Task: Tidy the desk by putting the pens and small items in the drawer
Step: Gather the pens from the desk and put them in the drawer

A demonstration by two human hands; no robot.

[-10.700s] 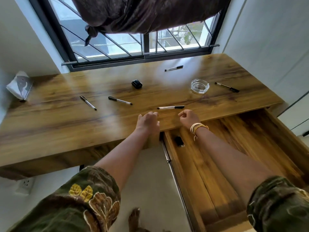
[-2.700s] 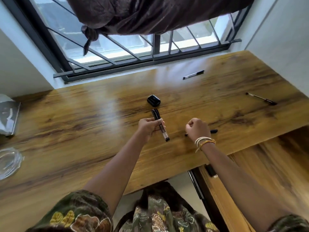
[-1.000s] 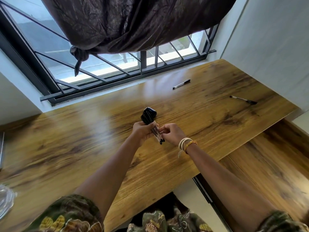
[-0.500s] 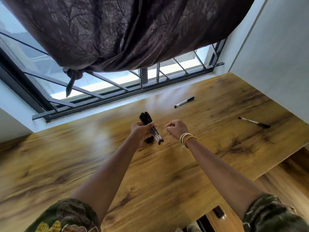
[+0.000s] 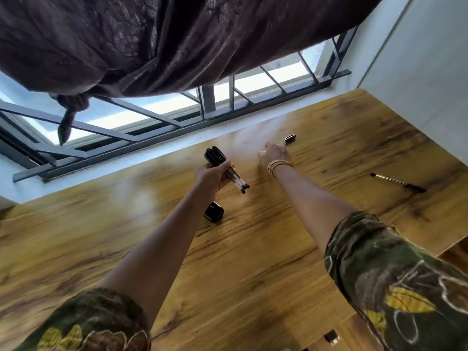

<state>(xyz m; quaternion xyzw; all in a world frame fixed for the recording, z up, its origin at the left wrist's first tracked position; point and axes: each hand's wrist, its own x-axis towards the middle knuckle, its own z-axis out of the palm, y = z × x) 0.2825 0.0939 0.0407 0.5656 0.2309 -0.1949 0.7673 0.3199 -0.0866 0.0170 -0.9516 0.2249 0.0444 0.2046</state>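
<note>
Right hand [image 5: 274, 155], fingers loosely spread, reaches toward upper centre; far pen [image 5: 289, 138] lies just beyond its fingertips, long axis slanting up-right. Left hand [image 5: 211, 176] clamps pen bundle [image 5: 225, 171], farther away.

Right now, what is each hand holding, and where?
Left hand grips a bunch of pens around their middle. Right hand reaches a pen by the window; grip unclear.

Dark curtain [image 5: 162, 39] over barred window [image 5: 210, 107]
</note>
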